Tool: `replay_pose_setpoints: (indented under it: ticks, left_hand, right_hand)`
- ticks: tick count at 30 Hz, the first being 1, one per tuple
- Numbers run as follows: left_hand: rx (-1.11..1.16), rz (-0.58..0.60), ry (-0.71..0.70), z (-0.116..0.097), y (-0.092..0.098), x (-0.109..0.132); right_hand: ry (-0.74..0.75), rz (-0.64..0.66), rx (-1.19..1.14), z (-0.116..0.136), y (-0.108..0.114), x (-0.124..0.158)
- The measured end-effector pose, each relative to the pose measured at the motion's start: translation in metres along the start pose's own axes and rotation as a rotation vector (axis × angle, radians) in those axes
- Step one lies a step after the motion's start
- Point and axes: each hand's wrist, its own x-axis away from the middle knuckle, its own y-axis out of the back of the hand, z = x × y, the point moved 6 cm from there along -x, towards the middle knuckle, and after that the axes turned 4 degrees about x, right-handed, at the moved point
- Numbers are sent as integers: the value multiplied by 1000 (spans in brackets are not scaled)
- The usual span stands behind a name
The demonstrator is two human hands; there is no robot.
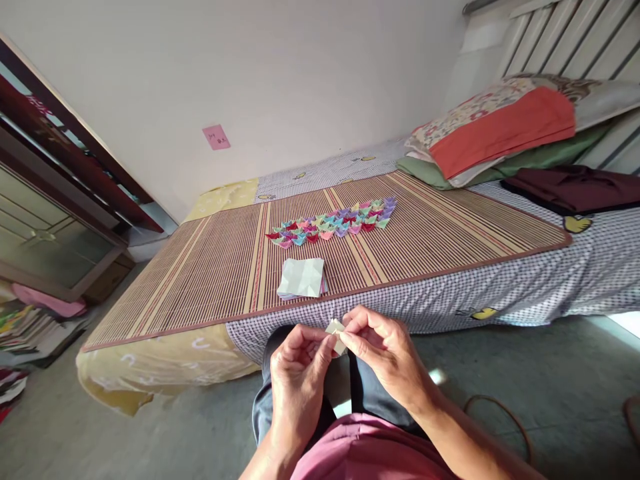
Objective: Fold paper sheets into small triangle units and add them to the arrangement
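A small folded piece of pale paper [336,335] is pinched between both hands, above my lap. My left hand [300,363] grips its left edge with thumb and fingers. On the opposite edge, the thumb and index finger of my right hand [387,353] are closed. Just beyond the hands, a stack of square paper sheets [301,277] lies near the front edge of the bed, a creased pale sheet on top. Behind it stand rows of several small folded paper shapes [333,223] in red, blue, green, pink and purple.
A striped bamboo mat [210,267] covers much of the bed. Folded bedding and an orange-trimmed pillow [505,130] are piled at the right, beside dark maroon cloth [575,189]. A pink note [217,137] is on the wall. Books [37,333] lie at the left; a cable [505,410] crosses the floor.
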Motion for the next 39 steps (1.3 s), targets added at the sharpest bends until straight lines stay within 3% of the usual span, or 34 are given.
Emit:
replay_pose_setpoints:
  ticks: [13, 16, 20, 26, 32, 39]
  left_hand:
    - [11, -39, -19, -5, -2, -3]
    - [73, -49, 18, -4, -1, -4]
    - [78, 27, 117, 0, -2, -8]
    - [29, 103, 198, 6, -2, -10]
    - [-42, 64, 137, 4, 0, -9]
    - [-82, 115, 162, 6, -3, -9]
  right_hand:
    - [-17, -41, 32, 3, -2, 2]
    - [-6, -64, 16, 3, -1, 1]
    - [7, -78, 48, 6, 2, 0]
    - [5, -27, 91, 10, 2, -3]
    - [-90, 157, 66, 2, -8, -3]
    - [-43, 193, 111, 9, -7, -5]
